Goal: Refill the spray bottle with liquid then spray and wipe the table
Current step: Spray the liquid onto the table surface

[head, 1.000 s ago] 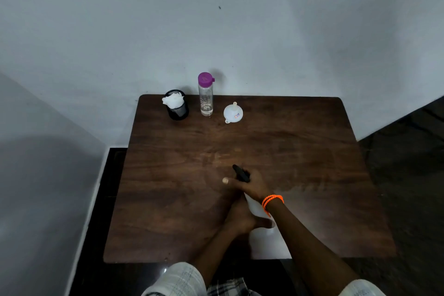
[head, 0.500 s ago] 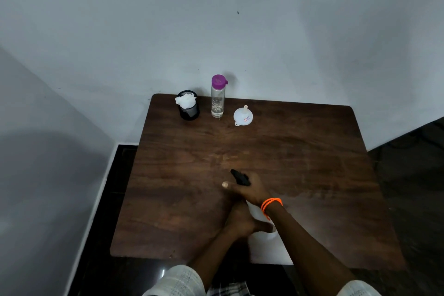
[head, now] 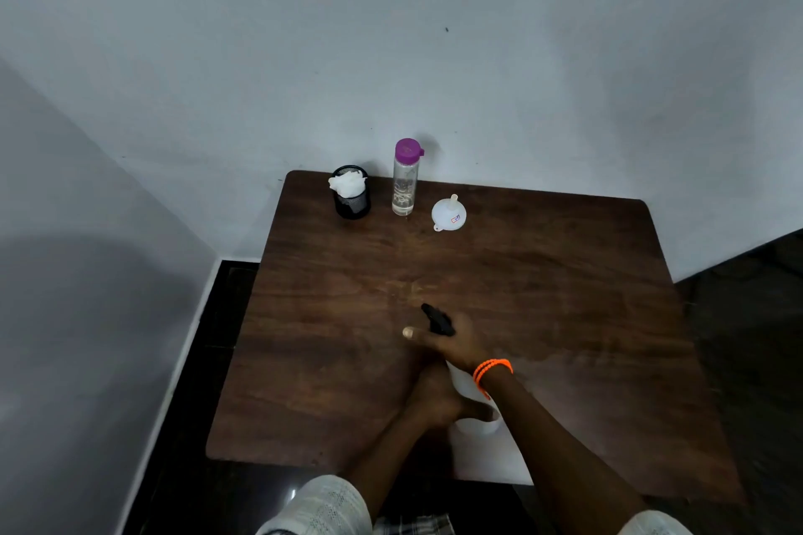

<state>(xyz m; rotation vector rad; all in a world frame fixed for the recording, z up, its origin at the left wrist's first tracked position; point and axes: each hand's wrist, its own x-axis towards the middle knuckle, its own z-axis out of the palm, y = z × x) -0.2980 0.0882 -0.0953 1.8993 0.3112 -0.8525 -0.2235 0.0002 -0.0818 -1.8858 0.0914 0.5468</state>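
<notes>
Both of your hands are on the spray bottle [head: 471,408], which stands on the desk [head: 565,317] close to your body. Your right hand [head: 452,341] is curled over its black spray head [head: 436,318], thumb stuck out to the left, while your left hand [head: 439,397] wraps the white body below it.

Against the earlier frames, almost nothing about the grip changes: same hands, same hold, the nozzle pointing up and away from you as before. What shifts is your head; the desk slides right and lower in view and more of the left wall shows. I cannot tell whether the head has turned at all on its thread.

For the task, that reads as the opening step still in hand: I judge you are twisting the spray head off so the bottle can be refilled, and the cap is not yet off.

Well beyond your hands, at the far edge, stand the clear bottle with a purple cap [head: 405,178], the white funnel [head: 449,213] to its right, and the black mesh cup [head: 352,198] holding white tissue [head: 346,182] to its left. None of these is touched.
</notes>
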